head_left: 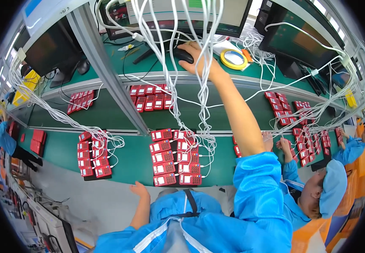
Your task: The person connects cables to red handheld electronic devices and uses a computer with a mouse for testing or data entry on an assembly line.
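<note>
"Where are the hands?"

"The right hand (pixel 194 52) is curled over one black mouse (pixel 183 55), about midway along the shelf (pixel 254 74), toward its front edge. The left hand (pixel 141 190) is loose, fingers apart, nothing seen in it, just off the desk's (pixel 134 158) near edge."

"How many red units (pixel 162 157) right ahead?"

"Ten, two columns of five, running back from the desk's near edge, with white cables (pixel 202 97) on them."

"And toward the left end?"

"A second batch (pixel 101 162), two columns too. Five in its left column; cables hide part of the other."

"On the shelf?"

"Three monitors (pixel 49 46), one yellow roll (pixel 233 65) right of the mouse, and a second mouse (pixel 82 66) toward the left end."

"Neighbours?"

"One co-worker (pixel 333 185) in a cap close by, at the desk's right."
</note>
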{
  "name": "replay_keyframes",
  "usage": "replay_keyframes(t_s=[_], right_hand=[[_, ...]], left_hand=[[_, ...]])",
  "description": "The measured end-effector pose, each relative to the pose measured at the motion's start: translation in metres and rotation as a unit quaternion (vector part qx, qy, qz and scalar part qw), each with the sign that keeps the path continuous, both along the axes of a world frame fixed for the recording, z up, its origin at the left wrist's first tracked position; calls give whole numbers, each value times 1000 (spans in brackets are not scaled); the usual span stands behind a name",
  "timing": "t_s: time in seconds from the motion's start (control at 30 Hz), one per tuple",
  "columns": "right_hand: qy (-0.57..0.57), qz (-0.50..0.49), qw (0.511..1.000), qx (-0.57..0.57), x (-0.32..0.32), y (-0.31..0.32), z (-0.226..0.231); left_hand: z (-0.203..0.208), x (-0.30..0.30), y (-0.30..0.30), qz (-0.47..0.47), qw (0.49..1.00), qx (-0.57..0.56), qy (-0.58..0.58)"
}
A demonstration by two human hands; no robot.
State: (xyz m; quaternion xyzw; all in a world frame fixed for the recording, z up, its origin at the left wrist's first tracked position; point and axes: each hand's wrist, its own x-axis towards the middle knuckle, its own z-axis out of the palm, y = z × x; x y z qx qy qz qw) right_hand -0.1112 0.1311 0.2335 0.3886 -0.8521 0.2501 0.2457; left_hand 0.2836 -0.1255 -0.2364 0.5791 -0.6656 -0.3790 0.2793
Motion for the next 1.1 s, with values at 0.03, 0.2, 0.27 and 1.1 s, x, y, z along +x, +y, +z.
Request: replay_keyframes(t_s=[0.03,0.2,0.27,1.1], right_hand=[[-11,22,1000,-5,-3,0,-2],[25,82,996,-29,-27,2,-3],[33,22,999,0,-17,6,-12],[-27,35,999,-3,-11,-4,4]], left_hand=[[-4,0,-7,-1,1000,4,-4],[-30,-22,-66,60,950,305,-6],[-9,-43,-51,85,930,346,86],[674,-227,99,-386,483,-628,472]])
